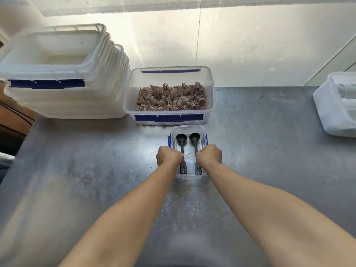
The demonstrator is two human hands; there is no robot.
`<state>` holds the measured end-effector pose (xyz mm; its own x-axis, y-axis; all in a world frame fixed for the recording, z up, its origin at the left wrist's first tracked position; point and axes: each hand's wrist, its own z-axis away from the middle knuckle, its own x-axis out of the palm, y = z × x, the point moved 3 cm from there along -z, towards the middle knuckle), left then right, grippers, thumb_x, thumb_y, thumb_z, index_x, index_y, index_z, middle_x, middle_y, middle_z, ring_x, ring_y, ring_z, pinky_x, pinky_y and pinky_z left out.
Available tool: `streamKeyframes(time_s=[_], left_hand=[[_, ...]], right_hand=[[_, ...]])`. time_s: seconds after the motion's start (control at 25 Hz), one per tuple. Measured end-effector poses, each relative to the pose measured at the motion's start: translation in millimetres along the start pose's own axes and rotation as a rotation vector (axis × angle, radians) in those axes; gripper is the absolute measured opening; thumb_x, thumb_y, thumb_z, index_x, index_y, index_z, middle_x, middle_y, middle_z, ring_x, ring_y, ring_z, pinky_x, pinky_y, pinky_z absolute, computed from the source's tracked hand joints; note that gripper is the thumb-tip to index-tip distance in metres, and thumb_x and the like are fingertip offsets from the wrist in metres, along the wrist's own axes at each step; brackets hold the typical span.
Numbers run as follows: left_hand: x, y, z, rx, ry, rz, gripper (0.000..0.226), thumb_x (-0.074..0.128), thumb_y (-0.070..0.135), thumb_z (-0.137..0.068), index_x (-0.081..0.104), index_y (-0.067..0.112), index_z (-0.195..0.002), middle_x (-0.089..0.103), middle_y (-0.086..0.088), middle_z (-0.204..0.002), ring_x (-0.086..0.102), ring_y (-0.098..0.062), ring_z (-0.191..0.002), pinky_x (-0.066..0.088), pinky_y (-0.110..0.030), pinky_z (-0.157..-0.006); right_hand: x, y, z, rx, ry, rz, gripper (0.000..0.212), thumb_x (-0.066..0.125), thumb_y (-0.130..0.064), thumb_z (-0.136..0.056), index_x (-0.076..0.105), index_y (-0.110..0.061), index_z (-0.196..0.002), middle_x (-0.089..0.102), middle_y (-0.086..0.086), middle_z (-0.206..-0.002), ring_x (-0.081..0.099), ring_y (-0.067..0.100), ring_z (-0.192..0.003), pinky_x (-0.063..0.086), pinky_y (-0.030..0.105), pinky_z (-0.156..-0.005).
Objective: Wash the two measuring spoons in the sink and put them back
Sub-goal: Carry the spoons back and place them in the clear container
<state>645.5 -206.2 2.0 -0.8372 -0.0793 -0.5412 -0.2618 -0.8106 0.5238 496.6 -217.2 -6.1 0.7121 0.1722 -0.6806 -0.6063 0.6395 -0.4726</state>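
Two dark measuring spoons lie side by side in a small clear container (187, 128) with blue clips, on the steel counter. The left spoon (181, 138) and the right spoon (194, 137) have their bowls at the far end and their perforated handles toward me. My left hand (168, 156) has its fingers curled round the left spoon's handle. My right hand (210, 154) grips the right spoon's handle the same way. Both hands cover the middle of the handles.
A clear tub (169, 117) of brownish dried peels stands just behind the small container. A stack of white plastic tubs (63, 105) fills the back left. Another white tub (327, 112) sits at the right edge. The steel counter (96, 170) shows water drops.
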Motion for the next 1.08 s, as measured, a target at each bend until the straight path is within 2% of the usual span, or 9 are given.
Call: streamKeyframes(time_s=[0.16, 0.32, 0.52, 0.76, 0.96, 1.08], left_hand=[[4.4, 5.6, -2.1, 0.028, 0.024, -0.101, 0.015, 0.073, 0.002, -0.078, 0.075, 0.004, -0.093, 0.073, -0.013, -0.093, 0.069, -0.029, -0.083, 0.059, -0.034, -0.072], [11.4, 6.0, -2.4, 0.084, 0.011, -0.187, 0.012, 0.07, 0.003, -0.083, 0.076, 0.007, -0.093, 0.074, -0.01, -0.092, 0.068, -0.027, -0.079, 0.055, -0.031, -0.066], [18.6, 5.4, -1.3, 0.165, 0.019, -0.279, 0.004, 0.071, 0.006, -0.085, 0.075, 0.008, -0.085, 0.072, -0.01, -0.085, 0.067, -0.029, -0.075, 0.06, -0.036, -0.071], [21.1, 4.0, -3.0, 0.232, 0.043, -0.342, 0.008, 0.071, 0.011, -0.086, 0.076, 0.01, -0.079, 0.072, -0.008, -0.081, 0.064, -0.027, -0.069, 0.06, -0.037, -0.069], [18.6, 1.8, -3.0, 0.241, 0.035, -0.335, 0.013, 0.07, 0.009, -0.085, 0.076, 0.008, -0.073, 0.073, -0.008, -0.077, 0.07, -0.027, -0.07, 0.062, -0.04, -0.068], [18.8, 1.9, -1.8, 0.28, 0.036, -0.364, 0.019, 0.065, 0.006, -0.084, 0.073, 0.006, -0.068, 0.071, -0.01, -0.071, 0.068, -0.028, -0.066, 0.059, -0.037, -0.06]], right_hand=[[1.3, -5.0, -2.7, -0.005, 0.022, 0.039, 0.016, 0.063, -0.004, -0.089, 0.07, -0.001, -0.104, 0.071, 0.017, -0.103, 0.066, 0.032, -0.085, 0.047, 0.029, -0.062], [4.0, -8.0, -2.7, -0.029, 0.048, 0.089, 0.016, 0.062, -0.001, -0.088, 0.07, -0.002, -0.102, 0.07, 0.017, -0.102, 0.067, 0.033, -0.086, 0.054, 0.033, -0.063], [8.6, -7.4, -3.1, -0.083, 0.064, 0.188, 0.019, 0.06, 0.001, -0.089, 0.07, -0.002, -0.104, 0.07, 0.018, -0.106, 0.069, 0.035, -0.092, 0.058, 0.036, -0.069], [11.6, -4.9, -3.7, -0.133, 0.084, 0.276, 0.017, 0.06, 0.0, -0.092, 0.072, -0.004, -0.104, 0.07, 0.018, -0.105, 0.069, 0.034, -0.091, 0.059, 0.036, -0.072], [14.5, -5.2, -1.5, -0.14, 0.097, 0.298, 0.019, 0.056, 0.007, -0.09, 0.072, -0.003, -0.096, 0.07, 0.016, -0.097, 0.068, 0.032, -0.084, 0.057, 0.034, -0.065], [13.4, -6.4, -1.0, -0.138, 0.103, 0.292, 0.021, 0.054, 0.007, -0.09, 0.071, -0.003, -0.098, 0.07, 0.016, -0.098, 0.067, 0.032, -0.084, 0.057, 0.035, -0.066]])
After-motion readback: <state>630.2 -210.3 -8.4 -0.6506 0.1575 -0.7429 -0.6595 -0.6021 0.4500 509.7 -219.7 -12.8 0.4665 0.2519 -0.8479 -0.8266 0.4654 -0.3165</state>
